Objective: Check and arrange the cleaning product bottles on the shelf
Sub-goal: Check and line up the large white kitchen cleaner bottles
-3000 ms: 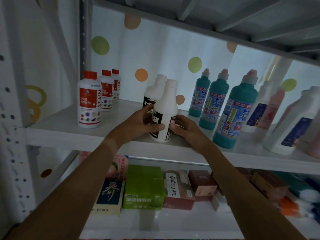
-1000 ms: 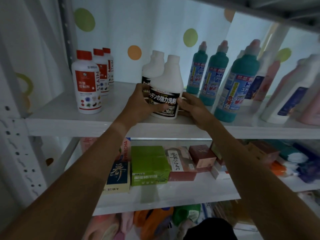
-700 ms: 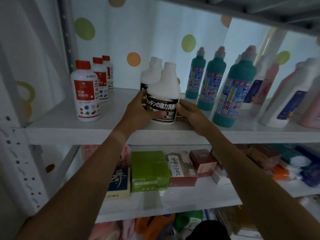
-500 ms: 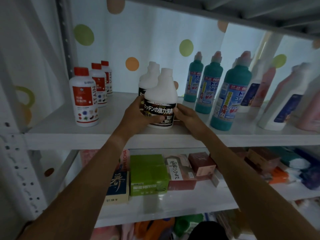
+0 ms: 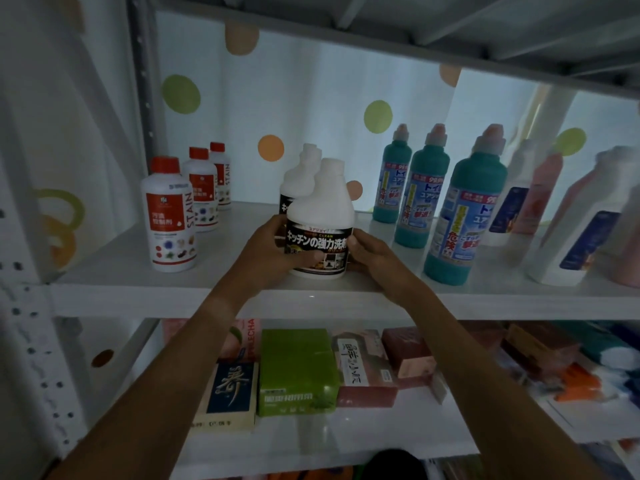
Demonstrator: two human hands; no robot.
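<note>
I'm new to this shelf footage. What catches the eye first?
Both hands, left hand and right hand, hold a white bottle with a black label at the front of the shelf. Teal bottles line up to its right, red-capped bottles to its left.

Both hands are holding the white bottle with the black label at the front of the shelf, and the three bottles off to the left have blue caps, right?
Not quite: the head view shows the three bottles on the left have red caps, not blue. The rest holds: the left hand and right hand hold the white bottle with the black label at the front of the shelf.
</note>
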